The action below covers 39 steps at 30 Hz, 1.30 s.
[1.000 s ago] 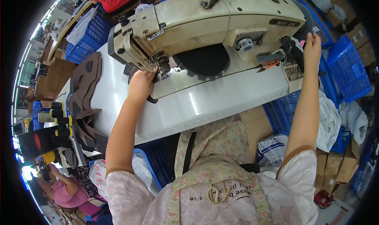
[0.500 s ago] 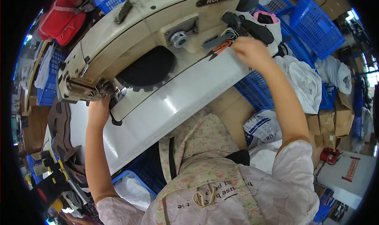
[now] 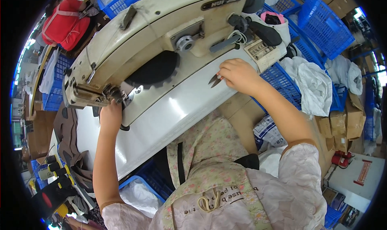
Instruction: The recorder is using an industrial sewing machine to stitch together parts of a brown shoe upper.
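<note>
- While the person leans over a white sewing table (image 3: 169, 113), a large cream sewing machine (image 3: 161, 24) lies across its far side, seen from above.
- The left hand (image 3: 111, 115) reaches to the needle end of the machine near the table's left edge; its fingers are tucked under the machine head, so I cannot tell whether they are apart or closed on anything.
- A dark piece of material with a toothed edge (image 3: 155, 70) lies under the machine arm, near the middle of the table's far side, apart from both hands.
- The right hand (image 3: 238, 74) rests near the table's right edge, fingers curled together around a small pair of scissors (image 3: 214, 81), whose dark blades stick out to the left, touching or just above the table.
- A small control box (image 3: 262, 52) sits just beyond the right hand at the table's right corner.
- Blue plastic crates (image 3: 326, 24) stand past the right edge, with white cloth (image 3: 314, 85) piled beside them.
- Brown cut pieces (image 3: 66, 125) lie off the table's left edge.
</note>
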Each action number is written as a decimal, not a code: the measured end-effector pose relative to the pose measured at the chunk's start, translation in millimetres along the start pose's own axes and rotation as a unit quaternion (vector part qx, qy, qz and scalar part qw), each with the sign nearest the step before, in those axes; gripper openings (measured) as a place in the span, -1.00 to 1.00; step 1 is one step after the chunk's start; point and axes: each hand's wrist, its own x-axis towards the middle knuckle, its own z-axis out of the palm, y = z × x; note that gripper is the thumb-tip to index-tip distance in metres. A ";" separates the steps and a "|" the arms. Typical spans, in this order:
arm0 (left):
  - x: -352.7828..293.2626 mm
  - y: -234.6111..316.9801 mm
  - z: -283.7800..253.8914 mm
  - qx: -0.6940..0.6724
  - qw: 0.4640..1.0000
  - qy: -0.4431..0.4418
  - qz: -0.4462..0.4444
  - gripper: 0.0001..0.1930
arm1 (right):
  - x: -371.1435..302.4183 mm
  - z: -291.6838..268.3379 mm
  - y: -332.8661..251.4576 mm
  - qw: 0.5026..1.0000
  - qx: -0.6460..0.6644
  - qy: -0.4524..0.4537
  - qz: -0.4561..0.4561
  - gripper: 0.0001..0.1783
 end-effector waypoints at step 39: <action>-0.8 13.2 1.0 -0.265 0.947 0.161 -0.081 -0.83 | 182.9 65.2 -221.4 0.903 0.303 0.294 -0.086 -0.56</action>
